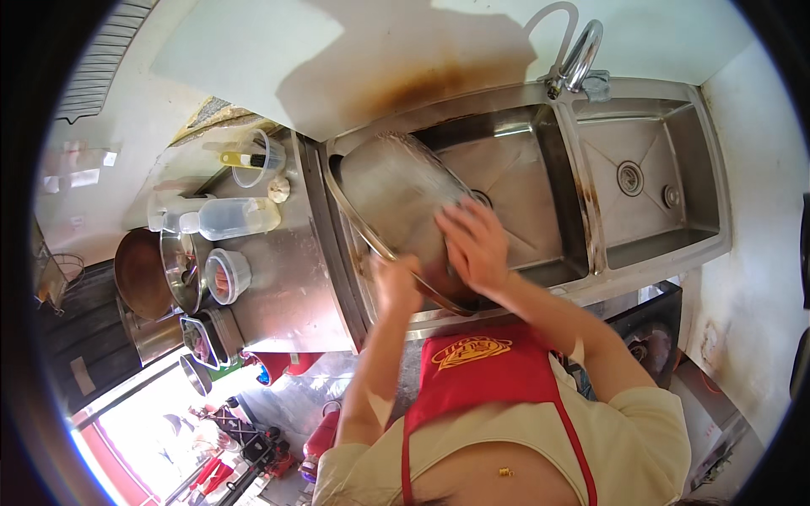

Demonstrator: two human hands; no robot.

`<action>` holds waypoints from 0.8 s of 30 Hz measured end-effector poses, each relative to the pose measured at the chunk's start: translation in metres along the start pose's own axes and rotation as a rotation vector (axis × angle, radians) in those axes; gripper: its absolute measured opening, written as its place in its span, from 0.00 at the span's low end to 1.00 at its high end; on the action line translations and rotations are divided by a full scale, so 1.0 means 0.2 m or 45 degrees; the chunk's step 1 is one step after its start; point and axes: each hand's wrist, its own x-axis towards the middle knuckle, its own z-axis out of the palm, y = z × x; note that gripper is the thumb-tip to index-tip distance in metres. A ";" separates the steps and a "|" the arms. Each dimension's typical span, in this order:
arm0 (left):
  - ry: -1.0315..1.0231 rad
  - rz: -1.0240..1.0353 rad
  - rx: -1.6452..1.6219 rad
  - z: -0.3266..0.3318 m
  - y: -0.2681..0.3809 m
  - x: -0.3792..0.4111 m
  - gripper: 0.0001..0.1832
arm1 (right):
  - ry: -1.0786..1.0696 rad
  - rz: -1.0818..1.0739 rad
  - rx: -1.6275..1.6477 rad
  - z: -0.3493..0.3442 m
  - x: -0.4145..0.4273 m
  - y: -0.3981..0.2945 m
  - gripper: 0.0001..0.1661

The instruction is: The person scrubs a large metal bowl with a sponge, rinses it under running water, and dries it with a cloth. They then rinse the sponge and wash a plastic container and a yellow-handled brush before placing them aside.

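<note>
A large round metal basin [405, 190] is tilted on its side in the left bowl of a stainless steel double sink [519, 183], its rim towards the lower left. My left hand [397, 281] is closed around that rim at its lower part. Against the outside of the basin, near its base, lies my right hand [474, 246], slightly blurred, with fingers extended. The inside of the basin is turned away from view. A chrome faucet [583, 57] stands behind the divider between the bowls, with a greyish cloth or sponge [597, 85] beside its base.
On the steel counter [285, 265] at left are a clear plastic bottle [234, 218], a garlic bulb [278, 188], a plastic tub with a brush [259, 158], a white tub [228, 275], a metal bowl [183, 272] and a brown pan [142, 273]. A wall borders the sink's right side.
</note>
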 end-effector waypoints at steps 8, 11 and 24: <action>-0.572 0.162 -0.041 -0.27 -0.03 0.17 0.22 | -0.064 -0.005 0.056 0.01 -0.28 0.01 0.24; -0.280 -0.067 0.057 -0.24 0.02 0.24 0.11 | -0.245 -0.248 -0.010 0.02 -0.20 -0.09 0.22; -0.030 -0.067 0.056 0.04 0.18 0.04 0.20 | -0.074 -0.068 -0.008 0.06 -0.05 -0.05 0.18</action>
